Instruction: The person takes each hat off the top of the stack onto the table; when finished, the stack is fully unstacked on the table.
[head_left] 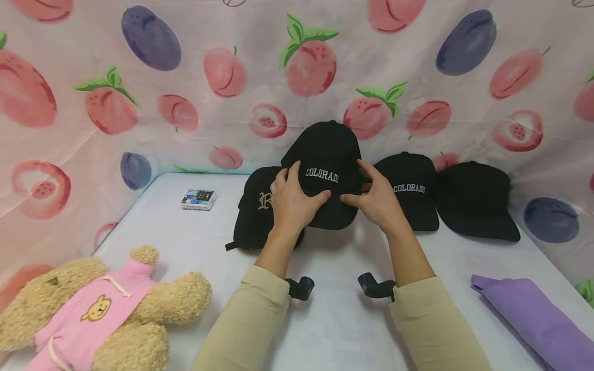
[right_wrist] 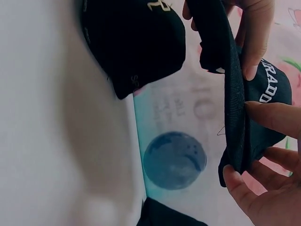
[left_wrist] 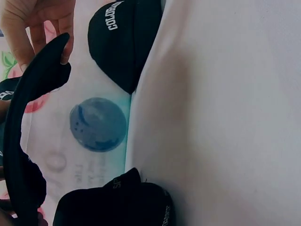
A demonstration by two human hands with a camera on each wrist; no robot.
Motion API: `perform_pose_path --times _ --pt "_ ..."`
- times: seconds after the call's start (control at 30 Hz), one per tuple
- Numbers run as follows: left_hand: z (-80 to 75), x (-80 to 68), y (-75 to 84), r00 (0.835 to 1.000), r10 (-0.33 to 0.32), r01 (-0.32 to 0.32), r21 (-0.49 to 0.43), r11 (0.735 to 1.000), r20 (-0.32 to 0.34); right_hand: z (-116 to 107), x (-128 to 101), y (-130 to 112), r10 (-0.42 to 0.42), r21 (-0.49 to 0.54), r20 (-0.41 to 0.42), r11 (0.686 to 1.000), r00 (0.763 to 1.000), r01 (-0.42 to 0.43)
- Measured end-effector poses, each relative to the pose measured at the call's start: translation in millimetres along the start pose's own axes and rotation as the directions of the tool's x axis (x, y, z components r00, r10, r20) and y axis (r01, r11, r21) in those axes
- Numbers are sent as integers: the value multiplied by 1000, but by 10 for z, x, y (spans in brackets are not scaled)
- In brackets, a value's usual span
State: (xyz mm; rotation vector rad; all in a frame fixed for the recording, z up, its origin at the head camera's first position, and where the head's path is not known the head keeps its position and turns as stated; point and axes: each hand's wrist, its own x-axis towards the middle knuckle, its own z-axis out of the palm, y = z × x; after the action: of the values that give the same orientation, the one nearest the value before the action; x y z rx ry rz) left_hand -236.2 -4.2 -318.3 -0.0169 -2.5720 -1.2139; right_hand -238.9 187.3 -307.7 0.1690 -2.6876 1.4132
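- I have a black COLORADO cap (head_left: 327, 175) lifted off the white tabletop (head_left: 334, 319) in both hands, held up in front of the fruit-print cloth (head_left: 297, 77) at the back.
- My left hand (head_left: 292, 201) has its fingers curled round the cap's left side and brim; my right hand (head_left: 378, 198) pinches the right side, thumb under the brim edge. The right wrist view shows the brim (right_wrist: 233, 94) edge-on between those fingers.
- Three more caps lie in a row behind: one with gold lettering (head_left: 257, 216) under my left hand, a second COLORADO cap (head_left: 410, 190) just beside my right hand, and a plain black cap (head_left: 475, 201) beyond it.
- My judgement: one cap is picked up and being handled, the other three lie untouched, so the work looks early or midway.
- A teddy bear (head_left: 97, 309), a small box (head_left: 198, 199) and a purple cloth (head_left: 533, 314) lie well apart from the caps.
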Motion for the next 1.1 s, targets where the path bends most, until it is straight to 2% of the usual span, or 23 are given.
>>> perform_pose_path --times 0.47,1.1 --pt "230 77 23 995 29 -30 5 1000 96 -118 -39 164 51 -29 -27 998 998 -51" --pt "451 91 -117 975 -2 21 -86 996 221 -134 -2 426 96 -108 -25 989 995 -98"
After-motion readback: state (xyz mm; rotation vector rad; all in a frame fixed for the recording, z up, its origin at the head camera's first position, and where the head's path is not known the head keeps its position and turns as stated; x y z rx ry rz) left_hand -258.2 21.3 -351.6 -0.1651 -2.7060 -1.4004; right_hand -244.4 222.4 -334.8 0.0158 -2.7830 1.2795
